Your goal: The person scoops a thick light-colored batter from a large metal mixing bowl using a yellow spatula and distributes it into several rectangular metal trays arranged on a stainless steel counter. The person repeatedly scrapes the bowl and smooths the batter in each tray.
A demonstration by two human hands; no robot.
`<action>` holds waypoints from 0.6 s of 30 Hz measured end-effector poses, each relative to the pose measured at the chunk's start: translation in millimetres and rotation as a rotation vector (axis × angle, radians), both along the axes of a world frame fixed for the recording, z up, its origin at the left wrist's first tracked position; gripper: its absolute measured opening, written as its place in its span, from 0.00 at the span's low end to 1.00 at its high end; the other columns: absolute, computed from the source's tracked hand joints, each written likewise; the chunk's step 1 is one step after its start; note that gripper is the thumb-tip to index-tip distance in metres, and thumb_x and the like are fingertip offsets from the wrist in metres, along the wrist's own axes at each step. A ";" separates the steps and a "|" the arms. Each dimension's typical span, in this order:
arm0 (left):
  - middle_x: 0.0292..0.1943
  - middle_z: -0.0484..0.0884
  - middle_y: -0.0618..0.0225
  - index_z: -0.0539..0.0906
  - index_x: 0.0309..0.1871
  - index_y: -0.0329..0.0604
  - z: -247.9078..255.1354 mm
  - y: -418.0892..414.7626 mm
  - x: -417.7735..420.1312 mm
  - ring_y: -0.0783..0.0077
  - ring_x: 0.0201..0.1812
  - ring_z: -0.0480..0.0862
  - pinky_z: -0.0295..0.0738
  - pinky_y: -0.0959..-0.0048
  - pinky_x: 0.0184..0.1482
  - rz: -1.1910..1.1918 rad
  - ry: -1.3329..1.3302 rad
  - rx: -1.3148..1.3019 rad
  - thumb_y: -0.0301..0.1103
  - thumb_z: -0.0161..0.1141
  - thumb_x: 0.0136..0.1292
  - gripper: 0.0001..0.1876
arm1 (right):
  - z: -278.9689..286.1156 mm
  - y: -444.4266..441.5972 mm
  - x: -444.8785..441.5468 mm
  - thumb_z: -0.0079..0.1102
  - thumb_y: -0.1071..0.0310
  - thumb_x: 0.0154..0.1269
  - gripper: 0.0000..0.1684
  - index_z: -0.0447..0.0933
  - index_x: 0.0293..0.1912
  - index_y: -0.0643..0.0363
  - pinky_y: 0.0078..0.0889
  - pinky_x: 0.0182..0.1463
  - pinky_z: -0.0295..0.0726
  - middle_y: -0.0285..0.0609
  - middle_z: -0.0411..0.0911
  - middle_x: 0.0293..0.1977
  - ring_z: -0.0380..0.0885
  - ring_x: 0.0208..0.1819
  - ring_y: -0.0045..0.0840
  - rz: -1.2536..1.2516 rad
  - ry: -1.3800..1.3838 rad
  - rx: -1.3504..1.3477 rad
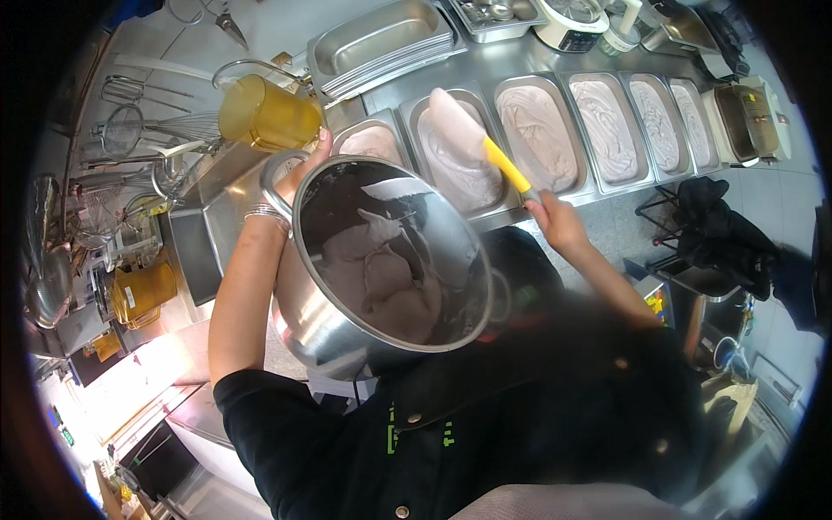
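Observation:
My left hand (304,170) holds a large stainless steel pot (312,325) at its side loop handle, tilted with its mouth facing up toward me. Thick pinkish-grey cream (390,279) lies in the pot, with smears up the inner wall. In my right hand (558,224) is a spatula (500,159) with a yellow and grey handle. Its broad blade is coated with the same cream and hangs over a steel pan (465,211) full of it. More filled pans stand alongside, among them a smoother one (536,133) and a partly hidden one (370,143) behind the pot's rim.
An amber plastic pitcher (270,114) stands just beyond my left hand. Stacked empty steel pans (383,39) lie behind the row, near a white countertop appliance (572,23). Whisks (185,123) and strainers hang at left. Black cloth (721,227) lies over a stand at right.

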State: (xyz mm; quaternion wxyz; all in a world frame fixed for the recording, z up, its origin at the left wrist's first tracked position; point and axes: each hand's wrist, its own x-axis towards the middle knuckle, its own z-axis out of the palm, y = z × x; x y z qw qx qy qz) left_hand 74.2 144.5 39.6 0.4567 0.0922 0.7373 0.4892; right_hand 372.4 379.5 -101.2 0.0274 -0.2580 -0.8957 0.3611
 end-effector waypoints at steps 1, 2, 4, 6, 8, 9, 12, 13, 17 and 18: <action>0.39 0.83 0.60 0.78 0.50 0.33 0.5 -0.2 0.3 0.72 0.40 0.79 0.74 0.74 0.46 -0.033 0.020 0.018 0.65 0.49 0.61 0.37 | -1.5 0.8 -1.0 0.52 0.53 0.66 0.19 0.69 0.33 0.62 0.49 0.27 0.69 0.57 0.73 0.21 0.74 0.27 0.54 -0.003 0.029 -0.024; 0.39 0.83 0.60 0.79 0.49 0.32 1.0 -0.2 0.3 0.72 0.40 0.79 0.75 0.74 0.45 -0.065 0.041 0.036 0.65 0.49 0.61 0.37 | -2.1 1.5 -1.7 0.52 0.53 0.66 0.19 0.69 0.33 0.62 0.49 0.27 0.69 0.57 0.73 0.20 0.74 0.27 0.54 -0.005 0.057 -0.048; 0.39 0.83 0.60 0.79 0.48 0.33 -1.1 -3.7 -5.6 0.72 0.40 0.79 0.75 0.73 0.45 -0.155 -0.022 0.099 0.66 0.48 0.61 0.37 | 0.4 1.4 -3.4 0.52 0.54 0.66 0.19 0.68 0.33 0.62 0.48 0.27 0.69 0.57 0.73 0.21 0.74 0.27 0.54 -0.019 0.054 -0.066; 0.39 0.83 0.60 0.80 0.48 0.33 -6.0 -6.5 -9.1 0.72 0.39 0.80 0.75 0.73 0.45 -0.187 -0.031 0.132 0.67 0.47 0.61 0.38 | 4.4 1.2 -5.1 0.52 0.54 0.66 0.19 0.68 0.33 0.62 0.48 0.27 0.69 0.57 0.73 0.21 0.74 0.27 0.54 -0.026 0.046 -0.078; 0.39 0.83 0.60 0.80 0.48 0.33 -8.4 -9.2 -8.4 0.72 0.39 0.80 0.75 0.73 0.45 -0.149 -0.067 0.111 0.67 0.47 0.61 0.38 | 7.8 1.5 -6.3 0.52 0.53 0.66 0.19 0.68 0.32 0.62 0.48 0.28 0.69 0.57 0.73 0.21 0.74 0.27 0.54 -0.026 0.033 -0.084; 0.39 0.83 0.60 0.80 0.48 0.33 -7.0 -9.4 -6.2 0.72 0.39 0.80 0.75 0.73 0.45 -0.111 -0.111 0.081 0.67 0.47 0.61 0.38 | 4.6 1.9 -5.9 0.52 0.53 0.66 0.20 0.68 0.32 0.62 0.49 0.28 0.69 0.57 0.73 0.21 0.74 0.27 0.54 -0.024 0.032 -0.054; 0.39 0.83 0.60 0.80 0.48 0.34 -5.0 -10.8 -4.8 0.72 0.39 0.80 0.75 0.73 0.45 -0.077 -0.116 0.042 0.67 0.47 0.61 0.38 | -10.4 2.9 -0.8 0.51 0.52 0.66 0.21 0.69 0.32 0.62 0.49 0.28 0.69 0.57 0.73 0.21 0.74 0.26 0.54 -0.001 -0.012 0.009; 0.40 0.83 0.60 0.80 0.49 0.33 -3.2 -11.6 -4.0 0.72 0.41 0.79 0.74 0.74 0.47 -0.076 -0.115 0.024 0.67 0.45 0.62 0.38 | -12.0 1.9 2.8 0.51 0.51 0.66 0.21 0.69 0.32 0.62 0.50 0.28 0.69 0.57 0.73 0.21 0.74 0.26 0.54 0.018 -0.052 0.011; 0.44 0.81 0.61 0.79 0.50 0.32 -2.6 -14.7 -2.9 0.71 0.46 0.75 0.69 0.76 0.53 -0.078 -0.192 -0.043 0.69 0.38 0.63 0.41 | -5.7 -1.0 20.6 0.51 0.50 0.66 0.22 0.69 0.31 0.63 0.51 0.29 0.68 0.57 0.74 0.21 0.73 0.26 0.54 0.107 -0.151 -0.014; 0.42 0.82 0.60 0.79 0.49 0.32 -8.0 -17.5 -6.2 0.71 0.45 0.76 0.70 0.75 0.52 -0.082 -0.230 -0.038 0.70 0.38 0.63 0.42 | -7.6 -2.4 22.3 0.51 0.51 0.66 0.22 0.68 0.30 0.63 0.52 0.28 0.69 0.57 0.73 0.20 0.73 0.26 0.54 0.113 -0.136 0.016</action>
